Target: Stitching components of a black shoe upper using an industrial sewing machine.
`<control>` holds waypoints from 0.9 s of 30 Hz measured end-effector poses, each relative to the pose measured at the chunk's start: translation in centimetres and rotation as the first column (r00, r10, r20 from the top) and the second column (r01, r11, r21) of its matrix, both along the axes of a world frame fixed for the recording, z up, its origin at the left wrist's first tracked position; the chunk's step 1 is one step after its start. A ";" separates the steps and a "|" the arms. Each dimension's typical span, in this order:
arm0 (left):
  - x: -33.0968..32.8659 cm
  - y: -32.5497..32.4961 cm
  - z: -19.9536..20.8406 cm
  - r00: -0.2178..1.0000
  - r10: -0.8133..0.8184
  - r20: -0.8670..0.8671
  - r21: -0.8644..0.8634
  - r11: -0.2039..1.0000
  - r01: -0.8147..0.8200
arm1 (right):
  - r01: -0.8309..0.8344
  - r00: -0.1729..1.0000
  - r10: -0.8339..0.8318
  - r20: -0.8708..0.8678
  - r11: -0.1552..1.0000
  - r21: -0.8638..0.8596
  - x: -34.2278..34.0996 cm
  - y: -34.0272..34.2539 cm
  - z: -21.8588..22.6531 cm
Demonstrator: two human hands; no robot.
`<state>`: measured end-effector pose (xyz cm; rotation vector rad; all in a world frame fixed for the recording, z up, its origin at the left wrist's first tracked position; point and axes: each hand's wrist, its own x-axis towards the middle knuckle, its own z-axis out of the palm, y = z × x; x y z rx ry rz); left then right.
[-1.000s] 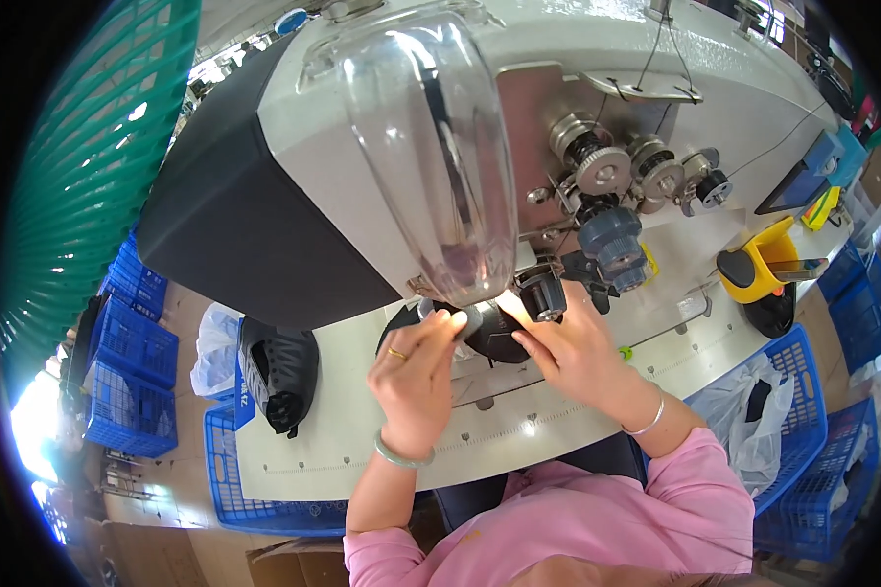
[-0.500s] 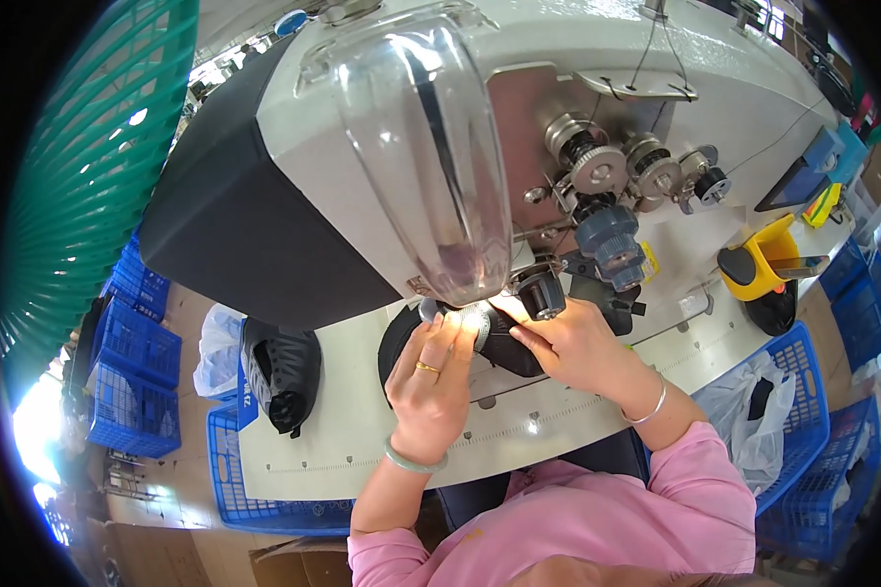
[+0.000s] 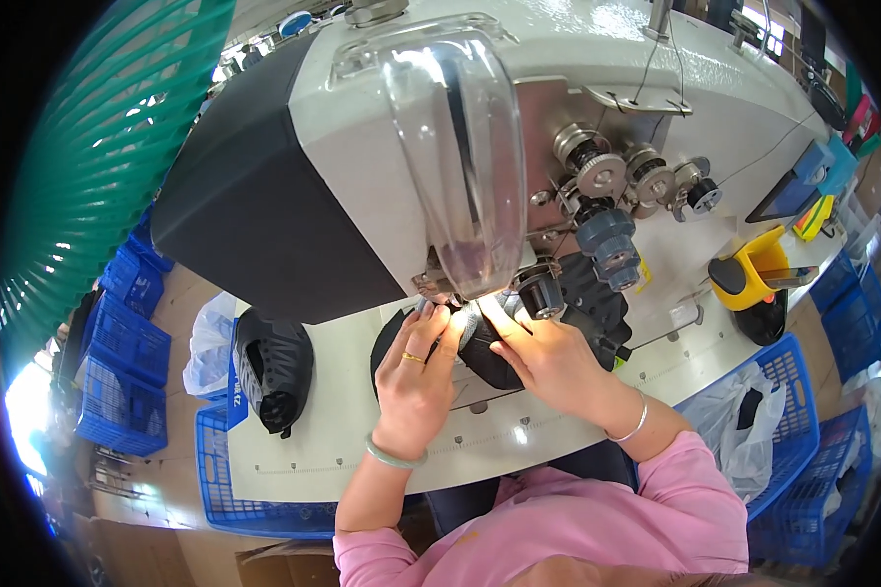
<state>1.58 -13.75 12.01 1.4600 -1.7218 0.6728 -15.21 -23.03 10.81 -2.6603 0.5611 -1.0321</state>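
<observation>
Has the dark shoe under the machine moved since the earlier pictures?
Yes. The right end of the dark shoe has shifted downward in the view, judged against the fixed black knob.

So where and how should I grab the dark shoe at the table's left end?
Probably across its middle, from the right, with the left hand: the dark shoe is long and narrow, lying lengthwise on the tabletop, and a white bag sits beyond its left side.

Both hands forward, backs up, fingertips close together.
Left hand (image 3: 413, 383): fingers stretched ahead, near each other, forearm (image 3: 370, 501) rising steeply. Right hand (image 3: 556, 362): index extended, thumb apart below it (tips partly washed out by glare), forearm (image 3: 659, 430) slanting inward.
</observation>
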 end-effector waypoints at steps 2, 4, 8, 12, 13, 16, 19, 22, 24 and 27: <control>0.4 0.1 0.1 0.999 -0.033 0.014 0.002 0.999 0.033 | 0.004 1.000 -0.004 -0.001 1.000 0.001 0.1 0.1 0.0; 0.9 0.1 0.3 0.997 -0.077 0.028 -0.008 0.997 0.078 | -0.007 1.000 0.007 -0.002 1.000 0.012 0.0 0.1 0.0; 1.5 -0.4 0.5 0.970 -0.149 -0.191 -0.056 0.989 0.141 | -0.075 0.997 0.072 0.040 0.994 0.079 -0.5 -0.6 0.3; 0.9 -0.6 0.2 0.908 -0.098 -0.407 -0.044 0.995 0.087 | 0.002 0.999 -0.001 -0.044 1.000 0.021 -0.6 -0.3 0.1; 0.7 -0.6 0.1 0.919 -0.093 -0.383 -0.054 0.995 0.079 | 0.002 1.000 -0.002 -0.026 1.000 0.006 -0.4 -0.2 0.0; 0.6 -0.6 0.0 0.964 -0.121 -0.235 -0.110 0.989 0.097 | -0.020 1.000 0.020 -0.009 1.000 0.004 -0.2 -0.2 -0.1; 0.9 -0.5 -0.1 0.978 -0.155 -0.137 -0.118 0.983 0.140 | -0.056 0.998 0.056 -0.005 0.998 0.012 -0.3 -0.4 0.0; 1.3 -0.5 -0.1 0.980 -0.172 -0.101 -0.093 0.982 0.163 | -0.073 0.997 0.073 -0.006 0.997 0.012 -0.4 -0.5 0.2; 1.4 -0.5 -0.1 0.980 -0.177 -0.093 -0.082 0.982 0.170 | -0.065 0.998 0.065 -0.006 0.998 0.019 -0.4 -0.4 0.3; 1.5 -0.5 -0.1 0.981 -0.174 -0.080 -0.077 0.983 0.168 | -0.041 0.999 0.041 -0.006 0.999 0.034 -0.3 -0.3 0.3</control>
